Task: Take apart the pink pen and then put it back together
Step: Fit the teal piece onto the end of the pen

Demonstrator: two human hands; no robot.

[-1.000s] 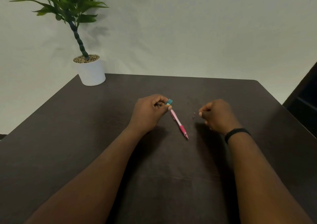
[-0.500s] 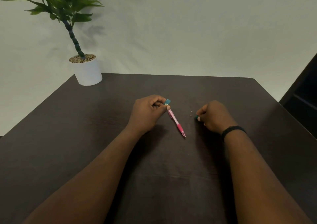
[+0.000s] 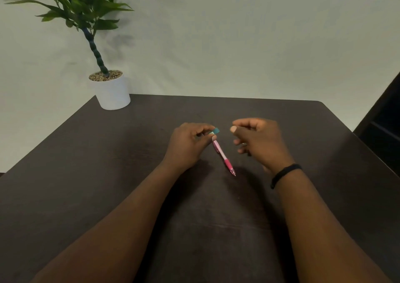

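The pink pen (image 3: 223, 153) lay slanted near the middle of the dark table (image 3: 108, 174), its long axis running from 11 o'clock down to 5 o'clock, tip toward the person. It was slim, with a deeper pink grip and a teal top end. The left hand (image 3: 188, 146) pinched that top end. The right hand (image 3: 257, 142) hovered just beside, at 3 o'clock, blurred, fingers loosely curled and holding nothing visible. Bare tabletop stretched on all sides; a potted plant (image 3: 112, 89) stood at the far-left corner.
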